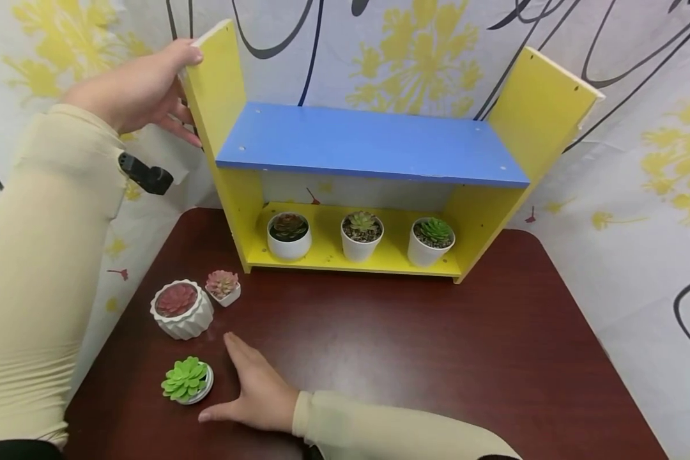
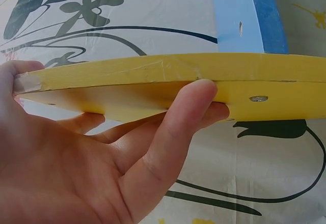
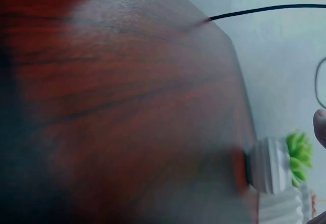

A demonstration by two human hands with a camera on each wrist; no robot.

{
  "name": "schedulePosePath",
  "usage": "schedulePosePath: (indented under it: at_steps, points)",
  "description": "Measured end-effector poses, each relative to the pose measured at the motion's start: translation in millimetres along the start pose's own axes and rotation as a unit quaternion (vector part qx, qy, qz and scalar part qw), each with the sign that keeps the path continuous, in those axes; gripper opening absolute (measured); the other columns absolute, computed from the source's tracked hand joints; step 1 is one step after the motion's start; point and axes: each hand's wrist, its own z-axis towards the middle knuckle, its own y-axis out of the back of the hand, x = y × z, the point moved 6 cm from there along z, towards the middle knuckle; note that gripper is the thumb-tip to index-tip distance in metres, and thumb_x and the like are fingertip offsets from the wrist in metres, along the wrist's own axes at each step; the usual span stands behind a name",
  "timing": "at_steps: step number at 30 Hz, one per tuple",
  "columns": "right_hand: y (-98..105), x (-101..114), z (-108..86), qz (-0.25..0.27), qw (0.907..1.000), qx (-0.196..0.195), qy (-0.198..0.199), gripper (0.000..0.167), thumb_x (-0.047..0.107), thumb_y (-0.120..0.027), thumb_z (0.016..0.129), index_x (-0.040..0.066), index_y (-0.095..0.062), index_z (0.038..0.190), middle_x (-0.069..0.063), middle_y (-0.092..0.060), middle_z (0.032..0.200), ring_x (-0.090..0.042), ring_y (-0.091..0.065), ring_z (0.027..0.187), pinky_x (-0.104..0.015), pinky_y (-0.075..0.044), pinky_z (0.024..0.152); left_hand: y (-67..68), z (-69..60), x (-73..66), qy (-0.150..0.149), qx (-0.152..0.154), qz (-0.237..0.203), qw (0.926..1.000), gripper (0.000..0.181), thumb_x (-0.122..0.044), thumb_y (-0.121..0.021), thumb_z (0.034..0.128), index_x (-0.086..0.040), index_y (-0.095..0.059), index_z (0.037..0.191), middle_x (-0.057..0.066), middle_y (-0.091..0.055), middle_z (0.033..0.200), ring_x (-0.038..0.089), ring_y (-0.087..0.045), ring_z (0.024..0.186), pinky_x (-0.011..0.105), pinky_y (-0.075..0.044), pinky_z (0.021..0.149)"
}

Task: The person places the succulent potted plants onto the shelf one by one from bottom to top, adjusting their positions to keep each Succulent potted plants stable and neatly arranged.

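My left hand (image 1: 149,86) holds the top of the left yellow side panel of a small yellow-and-blue shelf (image 1: 368,144). In the left wrist view its thumb goes over the panel's end and the fingers lie along the outer face of the yellow panel (image 2: 137,71). My right hand (image 1: 259,390) is spread over the table, thumb and fingers apart, holding nothing. Just left of it sits a bright green succulent (image 1: 185,380) in a white ribbed pot, seen sideways as a white pot (image 3: 270,165) in the right wrist view.
On the shelf's bottom board stand a dark succulent (image 1: 289,236), a pale green succulent (image 1: 362,235) and a green succulent (image 1: 431,241), all in white pots. A red succulent (image 1: 181,310) and a small pink succulent (image 1: 223,287) stand left on the dark table (image 1: 408,358). Patterned cloth hangs behind.
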Motion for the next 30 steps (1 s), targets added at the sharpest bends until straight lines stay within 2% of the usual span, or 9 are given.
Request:
schedulePosePath:
  at_steps: [12,24,30]
  points:
    - [-20,15,23.0,0.018,0.999,-0.023,0.034,0.1,0.049,-0.089,0.091,0.004,-0.04,0.165,-0.003,-0.047,0.164,-0.009,-0.044,0.148,-0.016,-0.037,0.116,2.2,-1.3,-3.4,0.004,-0.009,0.002,0.9999,0.041,-0.053,-0.02,0.1159,-0.038,-0.028,0.154,0.01,-0.05,0.137,0.028,-0.076,0.102,0.051,-0.068,0.075]
    - [-32,20,29.7,0.015,0.9996,0.004,0.023,0.093,0.048,-0.086,0.094,0.007,-0.041,0.165,0.002,-0.047,0.164,-0.005,-0.045,0.146,-0.014,-0.038,0.114,-5.8,-0.9,-4.0,-0.004,-0.006,0.003,1.0,0.042,-0.053,-0.02,0.1159,-0.037,-0.028,0.153,0.011,-0.051,0.137,0.029,-0.076,0.103,0.05,-0.068,0.075]
    - [-35,17,31.2,-0.001,0.9997,-0.013,0.019,0.086,0.043,-0.088,0.093,0.009,-0.048,0.161,0.004,-0.055,0.156,-0.003,-0.051,0.14,-0.012,-0.039,0.111,-6.0,0.7,-6.3,-0.006,-0.001,-0.007,1.0,0.038,-0.052,-0.021,0.1161,-0.035,-0.029,0.149,0.011,-0.051,0.136,0.03,-0.076,0.104,0.051,-0.067,0.076]
